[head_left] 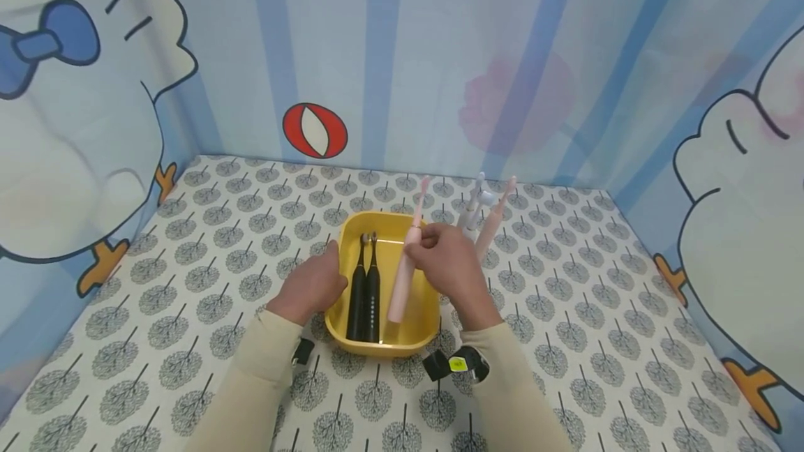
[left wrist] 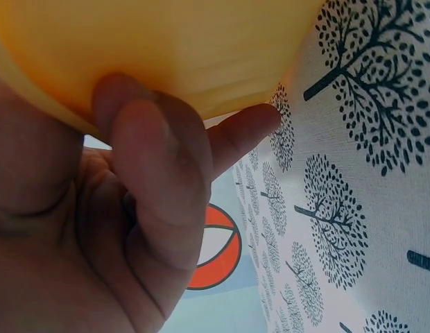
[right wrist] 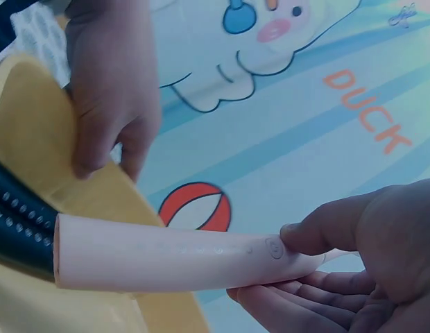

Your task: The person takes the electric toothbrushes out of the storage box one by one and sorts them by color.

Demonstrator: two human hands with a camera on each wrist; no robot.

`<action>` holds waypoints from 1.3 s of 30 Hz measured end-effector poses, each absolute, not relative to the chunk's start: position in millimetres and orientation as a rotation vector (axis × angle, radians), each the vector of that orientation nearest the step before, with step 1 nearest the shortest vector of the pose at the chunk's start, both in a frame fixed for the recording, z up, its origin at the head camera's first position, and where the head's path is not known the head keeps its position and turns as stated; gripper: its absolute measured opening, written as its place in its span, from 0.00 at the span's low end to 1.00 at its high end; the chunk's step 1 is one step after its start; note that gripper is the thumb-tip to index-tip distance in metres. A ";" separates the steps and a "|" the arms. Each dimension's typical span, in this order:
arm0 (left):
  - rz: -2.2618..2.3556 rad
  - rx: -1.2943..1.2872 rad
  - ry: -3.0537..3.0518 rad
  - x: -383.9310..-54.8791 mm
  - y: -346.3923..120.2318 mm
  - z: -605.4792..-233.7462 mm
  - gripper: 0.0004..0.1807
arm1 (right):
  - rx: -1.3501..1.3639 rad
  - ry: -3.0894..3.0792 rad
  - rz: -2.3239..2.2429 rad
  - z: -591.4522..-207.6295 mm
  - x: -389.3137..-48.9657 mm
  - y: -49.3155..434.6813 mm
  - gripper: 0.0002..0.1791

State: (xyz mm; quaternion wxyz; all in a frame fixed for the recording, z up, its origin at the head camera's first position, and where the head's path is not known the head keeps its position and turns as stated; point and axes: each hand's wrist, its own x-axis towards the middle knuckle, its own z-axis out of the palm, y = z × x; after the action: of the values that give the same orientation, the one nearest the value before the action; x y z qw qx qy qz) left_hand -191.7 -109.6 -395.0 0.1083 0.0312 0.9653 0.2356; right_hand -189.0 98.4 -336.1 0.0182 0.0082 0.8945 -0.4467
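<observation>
My right hand [head_left: 449,260] pinches a pink electric toothbrush [head_left: 402,284] near its neck, head pointing up and away, over the right part of a yellow bin [head_left: 383,350]. In the right wrist view, the thumb presses beside the round button of the pink toothbrush [right wrist: 159,253], with fingers beneath. My left hand [head_left: 314,283] grips the bin's left wall; the left wrist view shows its curled fingers [left wrist: 163,156] against the outside of the yellow wall [left wrist: 180,48]. Two black electric toothbrushes [head_left: 364,298] lie side by side in the bin's left half.
Just beyond my right hand stand another pink toothbrush [head_left: 493,225] and pale white-grey toothbrushes [head_left: 471,211], their lower parts partly hidden. A tree-print cloth [head_left: 188,284] covers the table. Behind it hangs a striped cartoon curtain [head_left: 427,54].
</observation>
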 end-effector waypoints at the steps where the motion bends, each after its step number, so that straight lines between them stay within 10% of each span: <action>1: 0.694 0.093 2.841 -191.5 -109.6 -394.6 0.38 | 0.025 2.777 -1.400 -333.4 -187.0 99.5 0.18; 39: 0.681 0.062 2.836 -192.1 -108.3 -394.4 0.38 | 0.466 2.878 -1.672 -324.5 -172.2 213.3 0.27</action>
State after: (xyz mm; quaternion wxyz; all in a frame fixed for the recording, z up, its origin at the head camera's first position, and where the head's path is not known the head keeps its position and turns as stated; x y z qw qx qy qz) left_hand -192.1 -108.3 -394.4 0.1121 0.0213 0.9660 0.2320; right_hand -172.2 213.3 -324.5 -0.1096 0.1379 0.8512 -0.4944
